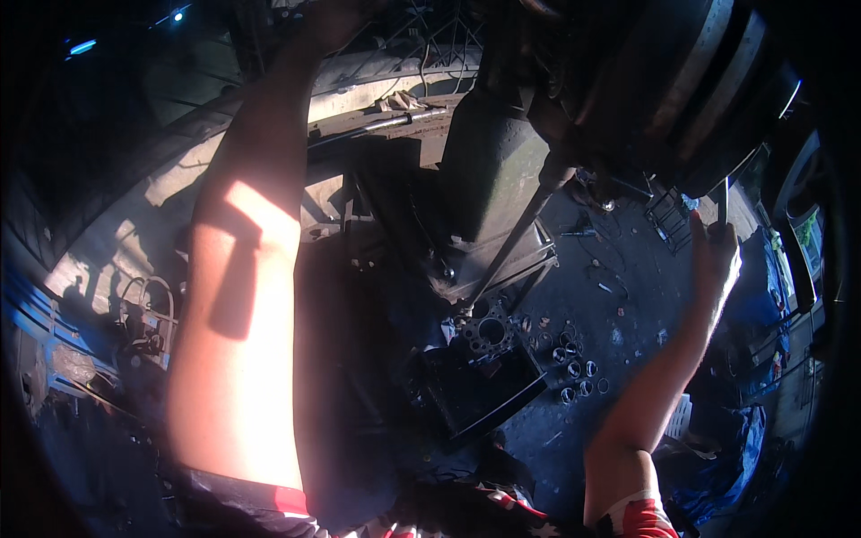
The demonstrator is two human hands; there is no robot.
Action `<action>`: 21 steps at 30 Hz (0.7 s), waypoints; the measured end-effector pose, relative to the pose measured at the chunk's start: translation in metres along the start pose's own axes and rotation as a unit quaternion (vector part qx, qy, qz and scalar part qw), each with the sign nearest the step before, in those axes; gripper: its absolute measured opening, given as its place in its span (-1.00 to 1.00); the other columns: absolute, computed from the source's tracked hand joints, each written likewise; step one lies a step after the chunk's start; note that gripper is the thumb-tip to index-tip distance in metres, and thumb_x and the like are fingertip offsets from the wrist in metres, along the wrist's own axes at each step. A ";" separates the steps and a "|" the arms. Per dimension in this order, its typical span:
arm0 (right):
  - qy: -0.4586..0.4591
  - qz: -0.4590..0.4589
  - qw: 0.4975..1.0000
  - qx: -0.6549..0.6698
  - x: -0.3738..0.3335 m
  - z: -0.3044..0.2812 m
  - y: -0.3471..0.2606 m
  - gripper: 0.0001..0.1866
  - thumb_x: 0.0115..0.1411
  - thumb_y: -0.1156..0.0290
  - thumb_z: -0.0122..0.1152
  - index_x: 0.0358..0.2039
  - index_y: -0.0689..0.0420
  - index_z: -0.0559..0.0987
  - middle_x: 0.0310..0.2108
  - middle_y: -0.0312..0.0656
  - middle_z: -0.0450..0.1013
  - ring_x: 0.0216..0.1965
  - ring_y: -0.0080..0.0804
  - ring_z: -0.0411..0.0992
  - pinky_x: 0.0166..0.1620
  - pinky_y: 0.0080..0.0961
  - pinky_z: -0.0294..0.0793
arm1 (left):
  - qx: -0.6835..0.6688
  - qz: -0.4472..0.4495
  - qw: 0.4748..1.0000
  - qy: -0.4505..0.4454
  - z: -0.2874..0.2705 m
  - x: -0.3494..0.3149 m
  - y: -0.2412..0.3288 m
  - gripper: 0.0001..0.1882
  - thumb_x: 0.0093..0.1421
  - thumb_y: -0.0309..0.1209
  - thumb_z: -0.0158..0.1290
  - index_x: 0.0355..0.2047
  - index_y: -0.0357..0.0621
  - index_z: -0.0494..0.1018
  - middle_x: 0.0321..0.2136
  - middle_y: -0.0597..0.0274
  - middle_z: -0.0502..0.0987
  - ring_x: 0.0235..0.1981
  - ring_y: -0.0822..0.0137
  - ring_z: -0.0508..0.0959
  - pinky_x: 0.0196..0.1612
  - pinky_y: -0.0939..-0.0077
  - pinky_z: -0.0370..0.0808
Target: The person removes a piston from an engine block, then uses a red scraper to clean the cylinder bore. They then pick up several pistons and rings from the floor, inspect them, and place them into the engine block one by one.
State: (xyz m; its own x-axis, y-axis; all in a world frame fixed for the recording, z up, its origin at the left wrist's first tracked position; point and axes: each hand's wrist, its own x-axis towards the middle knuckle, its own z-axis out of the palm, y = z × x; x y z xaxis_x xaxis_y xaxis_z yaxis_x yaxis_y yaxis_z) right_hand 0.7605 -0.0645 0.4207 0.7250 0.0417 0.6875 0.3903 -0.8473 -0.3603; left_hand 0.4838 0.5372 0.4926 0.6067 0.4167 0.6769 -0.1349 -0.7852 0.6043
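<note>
My left arm stretches up and away, and my left hand point(345, 20) is lost in dark shadow at the top edge beside dark machinery. Its fingers cannot be made out. On the right, my right hand point(717, 255) is raised beneath a large dark machine part point(691, 81) with curved metal bands. Its fingers are closed around a slim, flat metal tool point(724, 202) that points upward; the exact kind is unclear. A small pale-blue bit point(690, 203) shows by one outstretched fingertip.
A long rod point(516, 238) slants down from the machine past a greenish metal housing point(489, 161). Below lie an engine block point(489, 332) and several metal rings point(574, 369) on the dark floor. A wire rack point(668, 220) stands near my right hand. Blue sheeting point(740, 457) lies lower right.
</note>
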 end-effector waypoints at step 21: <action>0.042 -0.045 0.996 0.059 -0.020 0.006 -0.011 -0.50 0.19 -0.02 0.47 -0.14 0.18 0.61 -0.29 -0.06 0.59 -0.21 -0.01 0.59 -0.13 -0.07 0.53 | 0.582 0.146 0.796 0.080 0.011 -0.021 0.018 -0.49 0.37 0.08 0.13 0.07 -0.04 0.57 -0.02 -0.10 0.55 0.11 0.01 0.55 0.14 0.18 0.49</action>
State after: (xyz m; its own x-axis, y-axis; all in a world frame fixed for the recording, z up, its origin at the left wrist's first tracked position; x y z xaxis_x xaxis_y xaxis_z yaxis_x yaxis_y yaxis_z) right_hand 0.7450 -0.0533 0.4072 0.6356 0.0652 0.7692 0.5194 -0.7733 -0.3637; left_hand 0.4771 0.5095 0.4841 0.5627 0.1181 0.8182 0.6213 -0.7132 -0.3244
